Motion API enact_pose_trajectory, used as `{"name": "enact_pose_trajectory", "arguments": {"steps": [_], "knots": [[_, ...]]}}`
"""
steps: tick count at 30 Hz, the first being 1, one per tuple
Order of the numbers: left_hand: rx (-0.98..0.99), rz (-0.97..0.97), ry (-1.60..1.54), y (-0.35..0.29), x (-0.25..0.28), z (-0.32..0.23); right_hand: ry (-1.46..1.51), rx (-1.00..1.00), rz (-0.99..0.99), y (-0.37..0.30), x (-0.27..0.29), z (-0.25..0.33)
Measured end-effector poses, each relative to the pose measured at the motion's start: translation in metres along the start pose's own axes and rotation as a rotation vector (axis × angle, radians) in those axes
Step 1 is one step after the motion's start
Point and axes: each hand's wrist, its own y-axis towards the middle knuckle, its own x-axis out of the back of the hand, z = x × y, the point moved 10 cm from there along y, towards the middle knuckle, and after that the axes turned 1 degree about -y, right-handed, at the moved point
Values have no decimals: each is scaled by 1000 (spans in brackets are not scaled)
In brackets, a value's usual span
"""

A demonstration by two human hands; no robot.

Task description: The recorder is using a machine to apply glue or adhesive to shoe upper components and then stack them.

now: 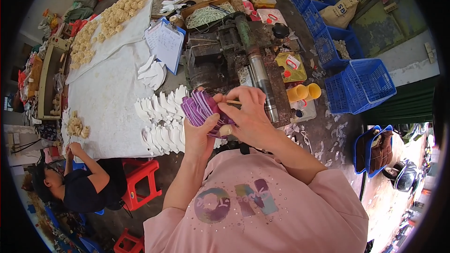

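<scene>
My left hand (200,133) is wrapped round a fanned stack of thin purple pieces (199,107) with pale edges, held up over the near edge of the worktable. At the stack's right side my right hand (248,115) pinches a thin light-brown stick (233,102); its tip is hidden by the fingers. A small cream-coloured covering (225,130) shows by the lower fingers, and I cannot tell which hand it is on. Rows of overlapping white cut pieces (161,131) lie just left of my hands. More white pieces (152,72) are piled behind them.
Beyond my hands stands a greasy machine with a shiny metal roller (262,84). Yellow cups (304,93) and containers sit at its right. A clipboard (165,44) lies behind the white pieces. Blue crates (363,86) line the right side. Another person (79,178) works at the table's left end.
</scene>
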Motion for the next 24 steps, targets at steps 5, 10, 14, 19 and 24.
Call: {"name": "enact_pose_trajectory", "arguments": {"steps": [5,10,14,19,24], "knots": [[-130,-12,124,1,2,-14,325,-199,-23,-4,0,-34],[-147,136,133,2,-14,-8,421,-262,-14,2,-12,-35],[-177,116,213,-2,-17,-6,264,-250,-196,-7,0,-26],[-300,82,275,-3,-23,-9,72,-144,-289,-10,13,-11],[-260,29,269,-2,-19,-1,240,-129,-342,-17,12,-27]]}}
